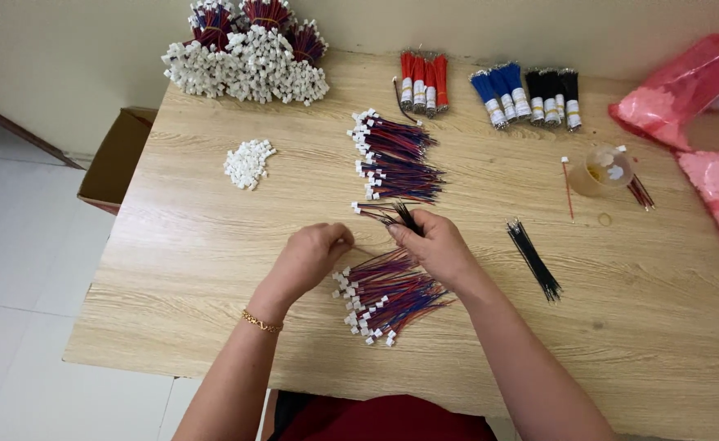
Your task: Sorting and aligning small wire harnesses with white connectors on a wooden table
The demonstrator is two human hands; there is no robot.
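while both hands work at the middle of the wooden desk (212,269), the right hand (437,245) is closed around a small tuft of thin black wires (404,216) that stick up past its fingers. the left hand (314,253) is curled with its fingertips pinched together toward the right hand; whatever it pinches is too small to make out. a gold bracelet (260,322) sits on the left wrist.

taking the right hand as the landmark: just below it, partly under the palm, lies a fanned pile of red and blue wires with white plug ends (384,298). just above it lies a second pile of the same finished wires (396,159). to its right, apart from it, a loose bunch of black wires (533,260) lies slanted on the desk. far above it stand bundles of red wires (425,82), and further right blue and black bundles (527,96). up and to the left sits a small heap of white connectors (247,162), and beyond that a big stack of bundled wires with white plugs (249,49). far right are a small clear cup (600,170) and pink plastic bags (703,90).
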